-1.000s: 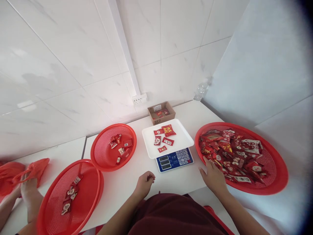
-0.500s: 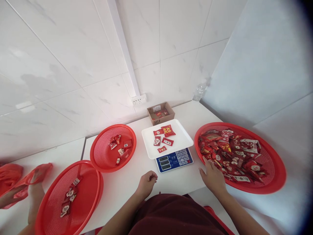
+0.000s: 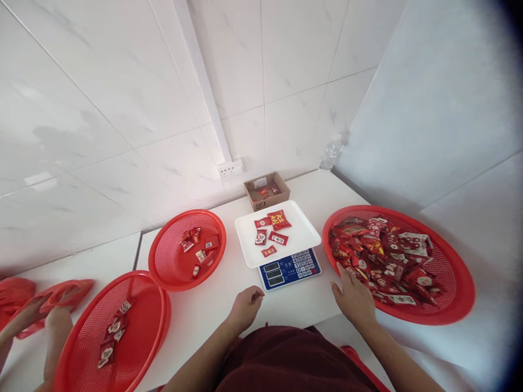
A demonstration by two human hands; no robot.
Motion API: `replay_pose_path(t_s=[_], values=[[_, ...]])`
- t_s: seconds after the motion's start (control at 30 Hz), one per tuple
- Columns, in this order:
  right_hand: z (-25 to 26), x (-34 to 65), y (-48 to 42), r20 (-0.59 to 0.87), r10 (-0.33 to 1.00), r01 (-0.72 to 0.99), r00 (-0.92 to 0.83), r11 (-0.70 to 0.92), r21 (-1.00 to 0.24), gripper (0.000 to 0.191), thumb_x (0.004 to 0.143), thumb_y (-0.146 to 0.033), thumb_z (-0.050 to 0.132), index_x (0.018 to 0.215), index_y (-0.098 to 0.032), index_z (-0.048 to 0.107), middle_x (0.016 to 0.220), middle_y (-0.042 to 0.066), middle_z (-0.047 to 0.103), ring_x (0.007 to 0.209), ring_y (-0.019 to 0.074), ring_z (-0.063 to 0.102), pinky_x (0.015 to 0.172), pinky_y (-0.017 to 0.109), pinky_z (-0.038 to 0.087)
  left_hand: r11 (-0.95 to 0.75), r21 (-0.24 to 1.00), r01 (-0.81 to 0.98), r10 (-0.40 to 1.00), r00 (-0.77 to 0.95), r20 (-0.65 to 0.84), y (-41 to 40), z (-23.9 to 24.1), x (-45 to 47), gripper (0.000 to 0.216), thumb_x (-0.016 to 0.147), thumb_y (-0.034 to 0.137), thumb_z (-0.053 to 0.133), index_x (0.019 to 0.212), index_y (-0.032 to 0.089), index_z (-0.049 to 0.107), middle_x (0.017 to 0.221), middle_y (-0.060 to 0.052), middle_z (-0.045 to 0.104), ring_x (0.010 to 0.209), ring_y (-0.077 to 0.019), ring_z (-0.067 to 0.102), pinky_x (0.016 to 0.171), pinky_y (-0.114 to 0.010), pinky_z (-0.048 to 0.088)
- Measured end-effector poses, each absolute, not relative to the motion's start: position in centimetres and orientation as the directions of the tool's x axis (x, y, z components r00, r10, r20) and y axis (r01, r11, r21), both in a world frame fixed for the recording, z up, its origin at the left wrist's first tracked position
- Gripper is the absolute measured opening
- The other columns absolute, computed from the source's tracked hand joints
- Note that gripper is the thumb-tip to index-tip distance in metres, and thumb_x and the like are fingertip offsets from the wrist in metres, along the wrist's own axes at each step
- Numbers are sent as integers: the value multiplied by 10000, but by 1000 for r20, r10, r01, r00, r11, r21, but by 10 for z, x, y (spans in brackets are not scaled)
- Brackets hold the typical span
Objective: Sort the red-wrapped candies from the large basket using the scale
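My left hand point(image 3: 245, 308) is above the table's front part, its fingers curled in loosely, with nothing seen in them. Just beyond it stands a blue digital scale point(image 3: 290, 270) with a white tray point(image 3: 300, 239) on top. On the tray lie several red-wrapped snack packets, the largest being a red packet point(image 3: 280, 220) with yellow print. My right hand point(image 3: 354, 298) lies at the near left rim of a large red basket point(image 3: 457, 272), thumb spread away from the fingers. Many small red snack packets point(image 3: 388, 261) fill that basket. The right fingertips overlap its rim.
To my left are two red baskets, a round one point(image 3: 163, 261) and a nearer one point(image 3: 151, 326), each with several packets. A cardboard box point(image 3: 267, 191) and a clear plastic bottle point(image 3: 330, 154) stand by the wall. At far left, another person's hands point(image 3: 57, 321) hold a red plastic bag point(image 3: 75, 291).
My view shifts slightly, while both my hands stay almost where they were. At the far left, the other person's hands and the red bag have moved a little.
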State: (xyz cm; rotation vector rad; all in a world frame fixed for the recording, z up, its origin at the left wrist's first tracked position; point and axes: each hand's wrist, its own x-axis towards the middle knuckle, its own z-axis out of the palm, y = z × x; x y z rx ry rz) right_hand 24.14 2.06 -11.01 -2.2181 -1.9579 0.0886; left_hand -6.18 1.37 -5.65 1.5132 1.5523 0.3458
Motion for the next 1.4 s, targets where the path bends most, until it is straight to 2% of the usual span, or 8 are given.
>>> replay_pose_path(t_s=[0.17, 0.3, 0.43, 0.6, 0.73, 0.9, 1.13, 1.4], values=[[-111, 245, 22, 167, 978, 983, 127, -101, -153, 448, 858, -261, 302, 1249, -126, 474, 1066, 148, 651, 991, 256, 571, 948, 435, 339, -18, 616, 787, 943, 218, -252, 53, -38, -52, 230, 844, 258, 388, 914, 216, 603, 904, -14, 651, 826, -143, 580, 748, -249, 453], [-111, 248, 22, 197, 971, 984, 132, -105, -143, 430, 865, -238, 291, 1217, -140, 517, 1048, 132, 663, 993, 241, 578, 1003, 453, 265, -163, 484, 860, 942, 281, -182, 90, -31, -34, 258, 871, 261, 375, 1039, 225, 568, 1069, -36, 607, 1024, -176, 512, 869, -296, 423], [-112, 255, 22, 206, 970, 988, 127, -106, -111, 431, 877, -244, 271, 1211, -146, 525, 1039, 119, 671, 979, 232, 592, 1017, 453, 243, -233, 405, 884, 920, 335, -202, 118, -36, -15, 223, 867, 253, 402, 1025, 228, 558, 1092, -52, 579, 1093, -206, 461, 904, -337, 407], [-117, 262, 22, 213, 972, 993, 99, -83, -84, 429, 871, -244, 285, 1205, -131, 528, 1007, 123, 683, 923, 232, 612, 985, 425, 301, -285, 312, 906, 886, 374, -275, 134, -46, -4, 194, 811, 215, 504, 999, 193, 545, 1077, -94, 575, 1086, -252, 472, 875, -380, 424], [-119, 261, 22, 227, 969, 994, 98, -83, -75, 429, 859, -233, 301, 1223, -144, 512, 996, 115, 687, 903, 229, 614, 982, 412, 316, -270, 281, 921, 884, 353, -305, 136, -51, -5, 276, 780, 165, 521, 1055, 187, 507, 1123, -115, 550, 1085, -266, 479, 840, -381, 438], [-118, 261, 22, 235, 968, 995, 85, -72, -62, 425, 866, -235, 295, 1209, -118, 517, 991, 120, 686, 901, 227, 610, 959, 389, 341, -201, 306, 931, 912, 292, -290, 132, -52, -10, 254, 804, 181, 459, 1055, 209, 487, 1085, -85, 568, 1033, -230, 507, 786, -330, 447], [-120, 262, 24, 229, 968, 994, 99, -85, -68, 407, 870, -232, 302, 1167, -97, 545, 978, 133, 684, 871, 227, 618, 832, 369, 423, 13, 334, 943, 972, 66, -226, 146, -48, -18, 323, 842, 215, 394, 1165, 210, 398, 1136, -94, 519, 1047, -213, 483, 782, -306, 426], [-114, 260, 24, 186, 976, 990, 115, -98, -100, 418, 888, -246, 275, 1181, -103, 536, 991, 120, 686, 878, 224, 626, 807, 363, 439, 81, 376, 923, 956, 34, -291, 166, -52, -14, 536, 787, 247, 550, 1282, 256, 345, 1217, -113, 464, 1155, -260, 439, 818, -320, 414]])
